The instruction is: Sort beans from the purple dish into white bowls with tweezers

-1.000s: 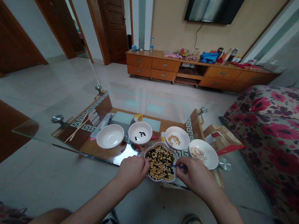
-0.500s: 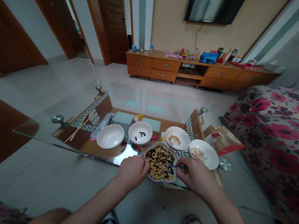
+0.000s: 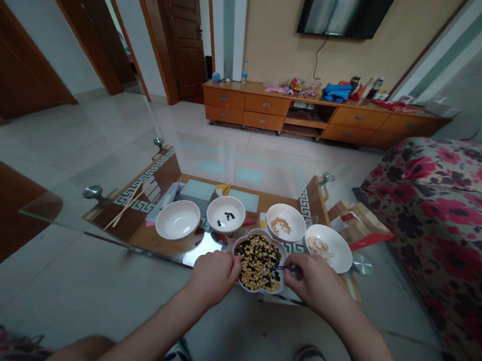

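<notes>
My left hand (image 3: 213, 279) grips the near left rim of a lobed white dish (image 3: 262, 232) filled with a mix of yellow soybeans and black beans. My right hand (image 3: 315, 285) holds thin blue chopsticks (image 3: 285, 268), their tips reaching into the mix. Beyond the dish stand several round white bowls: an empty one (image 3: 178, 220), one with a few black beans (image 3: 214, 214), one with yellow soybeans (image 3: 282, 212), and one with pale flakes, possibly sliced almonds (image 3: 337, 255).
Everything stands on a glass-topped table (image 3: 55, 213) with a wooden shelf beneath, where loose chopsticks (image 3: 126, 207) and papers lie. A cardboard box (image 3: 358, 227) sits to the right, beside a floral sofa (image 3: 443, 202). A wooden cabinet (image 3: 325, 112) stands against the far wall.
The view has levelled slightly with a small head movement. Both hands and the chopsticks stay at the dish, with no visible change in the bowls.
</notes>
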Motion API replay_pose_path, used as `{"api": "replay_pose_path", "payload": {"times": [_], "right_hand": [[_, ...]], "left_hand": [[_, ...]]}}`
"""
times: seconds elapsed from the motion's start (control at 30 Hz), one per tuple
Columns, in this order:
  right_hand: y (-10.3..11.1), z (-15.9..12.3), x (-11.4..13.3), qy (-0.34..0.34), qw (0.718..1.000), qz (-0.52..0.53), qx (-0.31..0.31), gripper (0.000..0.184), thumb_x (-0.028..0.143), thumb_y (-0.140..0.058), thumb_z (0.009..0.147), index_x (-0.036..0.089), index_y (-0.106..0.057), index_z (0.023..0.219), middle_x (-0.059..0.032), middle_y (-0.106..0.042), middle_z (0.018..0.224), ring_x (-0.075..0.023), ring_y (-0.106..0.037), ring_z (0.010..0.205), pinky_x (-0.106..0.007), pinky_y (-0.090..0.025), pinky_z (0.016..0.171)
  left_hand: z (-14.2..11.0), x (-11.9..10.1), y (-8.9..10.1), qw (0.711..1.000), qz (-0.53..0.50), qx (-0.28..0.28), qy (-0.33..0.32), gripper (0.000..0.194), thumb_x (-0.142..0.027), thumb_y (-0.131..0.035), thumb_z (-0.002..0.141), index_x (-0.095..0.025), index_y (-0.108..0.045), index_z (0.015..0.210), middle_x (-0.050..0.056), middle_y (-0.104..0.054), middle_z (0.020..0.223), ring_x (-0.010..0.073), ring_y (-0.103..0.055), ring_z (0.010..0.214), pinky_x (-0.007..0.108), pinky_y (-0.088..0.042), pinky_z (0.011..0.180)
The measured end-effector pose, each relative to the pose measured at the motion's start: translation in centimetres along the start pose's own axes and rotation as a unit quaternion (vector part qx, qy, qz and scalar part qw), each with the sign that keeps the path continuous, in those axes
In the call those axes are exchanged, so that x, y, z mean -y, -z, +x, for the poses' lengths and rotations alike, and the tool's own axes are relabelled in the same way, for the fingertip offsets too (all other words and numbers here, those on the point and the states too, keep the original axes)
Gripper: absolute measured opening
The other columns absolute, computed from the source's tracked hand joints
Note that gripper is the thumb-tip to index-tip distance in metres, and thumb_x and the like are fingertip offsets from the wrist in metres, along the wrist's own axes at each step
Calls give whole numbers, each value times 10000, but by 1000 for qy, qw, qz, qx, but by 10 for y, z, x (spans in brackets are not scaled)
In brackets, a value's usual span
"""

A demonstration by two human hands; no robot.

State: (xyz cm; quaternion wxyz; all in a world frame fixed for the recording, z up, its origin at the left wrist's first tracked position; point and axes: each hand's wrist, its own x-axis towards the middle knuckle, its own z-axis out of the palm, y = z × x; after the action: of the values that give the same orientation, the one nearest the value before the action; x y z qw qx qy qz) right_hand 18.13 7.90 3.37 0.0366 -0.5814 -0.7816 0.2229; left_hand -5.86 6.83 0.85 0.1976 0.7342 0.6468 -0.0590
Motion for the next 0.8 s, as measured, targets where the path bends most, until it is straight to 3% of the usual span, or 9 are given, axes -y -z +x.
{"api": "replay_pose_path", "payload": {"times": [0.27,0.6,0.8], "right_hand": [[3,-1,2,35,996,52,-63,225,282,-553,869,223,-770,856,-36,-731,698,-178,-641,613,-276,-410,604],[-2,2,-15,-34,952,39,-302,282,360,-544,905,190,-769,909,-65,-745,736,-203,-688,640,-293,-469,636],[-2,1,-17,-49,943,7,-329,291,385,-559,924,185,-767,951,-54,-734,711,-201,-691,622,-288,-474,634]], "left_hand": [[0,0,0,1000,0,-9,-1,623,-447,-230,1046,-149,-753,886,159,-777,918,279,-740,846,365,-514,734],[1,1,-2,1000,1,-7,-7,639,-460,-213,1046,-150,-752,897,158,-774,917,287,-737,844,381,-513,734],[1,0,-1,1000,-1,-6,-3,633,-457,-218,1046,-152,-753,900,157,-775,929,281,-738,854,374,-518,743]]}}
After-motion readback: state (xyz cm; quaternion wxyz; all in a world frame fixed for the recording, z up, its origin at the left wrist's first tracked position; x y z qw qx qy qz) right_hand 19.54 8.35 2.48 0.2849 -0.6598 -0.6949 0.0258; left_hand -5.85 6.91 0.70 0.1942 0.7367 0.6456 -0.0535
